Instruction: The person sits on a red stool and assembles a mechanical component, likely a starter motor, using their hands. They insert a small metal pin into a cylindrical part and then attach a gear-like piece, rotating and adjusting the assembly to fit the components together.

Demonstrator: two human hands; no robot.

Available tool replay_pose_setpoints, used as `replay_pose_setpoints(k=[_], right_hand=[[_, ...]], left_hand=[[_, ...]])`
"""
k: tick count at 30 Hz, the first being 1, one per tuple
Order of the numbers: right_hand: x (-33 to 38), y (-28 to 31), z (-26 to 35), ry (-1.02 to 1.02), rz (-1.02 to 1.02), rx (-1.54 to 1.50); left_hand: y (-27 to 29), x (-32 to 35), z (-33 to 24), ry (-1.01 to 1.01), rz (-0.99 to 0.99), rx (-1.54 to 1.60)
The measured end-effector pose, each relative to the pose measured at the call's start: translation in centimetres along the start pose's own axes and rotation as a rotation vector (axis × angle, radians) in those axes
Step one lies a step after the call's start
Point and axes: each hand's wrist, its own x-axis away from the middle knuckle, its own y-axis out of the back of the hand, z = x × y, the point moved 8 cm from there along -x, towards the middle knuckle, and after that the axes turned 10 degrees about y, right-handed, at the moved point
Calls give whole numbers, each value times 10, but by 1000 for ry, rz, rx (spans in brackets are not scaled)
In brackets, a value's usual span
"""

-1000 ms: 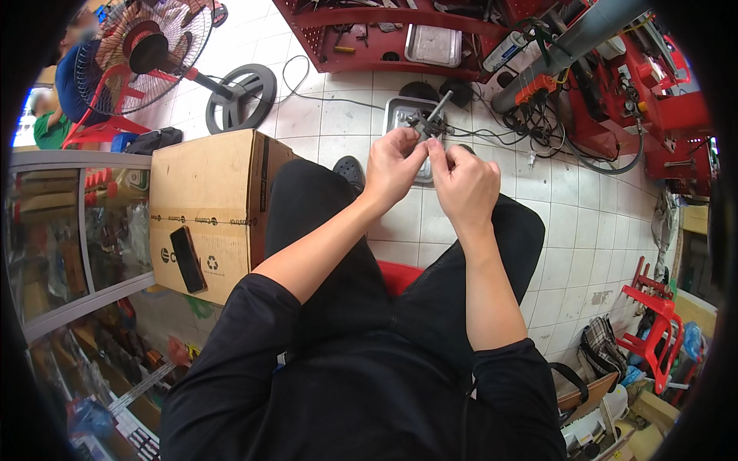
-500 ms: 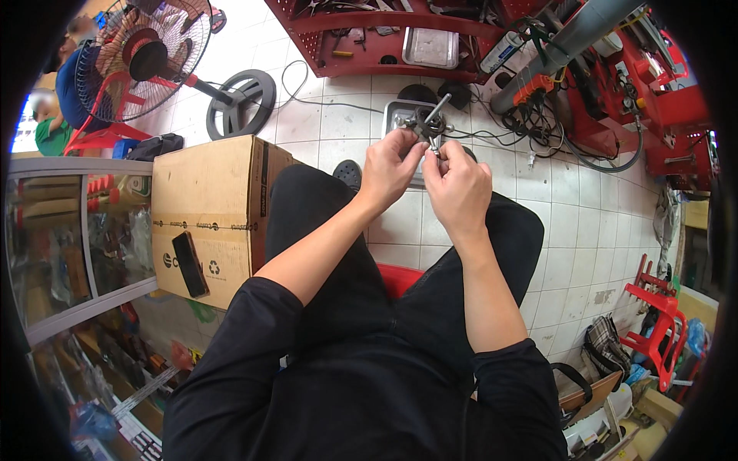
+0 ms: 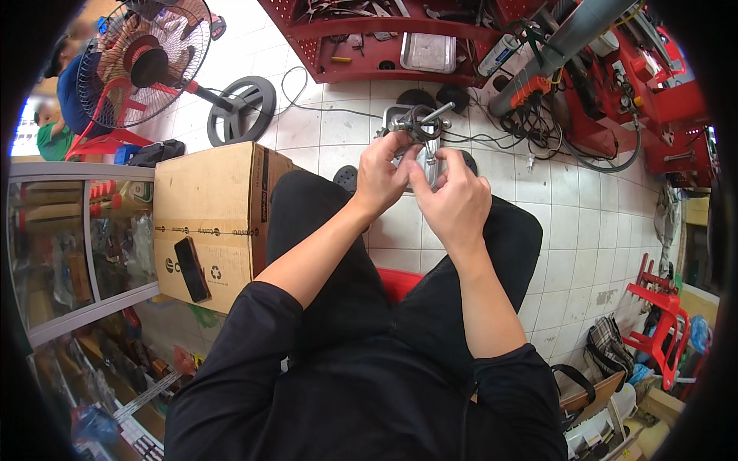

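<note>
Between my knees, both hands work at a metal mechanical part (image 3: 415,123) with a dark rounded body and a pale rod sticking out to the upper right. My left hand (image 3: 382,170) is closed on its near left side. Just beside it, my right hand (image 3: 457,196) has its thumb and index finger around a small silver fitting (image 3: 430,158) below the body; the fingers hide most of the contact. Under the hands a silver metal tray (image 3: 388,114) lies on the tiled floor, partly covered by them.
A cardboard box (image 3: 204,188) with a black phone (image 3: 192,269) on it stands at my left. Farther off are a standing fan (image 3: 146,65), a red tool cart (image 3: 338,50), and tangled cables (image 3: 530,127). A red plastic stool (image 3: 661,326) is at right.
The metal part has turned slightly in my hands and more of its round body shows. My right thumb and fingers have shifted around the silver fitting.
</note>
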Motion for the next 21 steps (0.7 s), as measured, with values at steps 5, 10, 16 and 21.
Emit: replay_pose_setpoints(k=[5,10,16,21], right_hand=[[2,-2,-1,25,-34,7],[4,-9,-6,-18,70,-11],[0,3,2,7,-44,-39],[3,-9,-8,6,35,-20]], left_hand=[[1,-1,-7,-97,-41,-51],[4,0,-10,-109,-54,-56],[1,0,-6,-128,-15,-93],[0,0,-4,-122,-12,-83]])
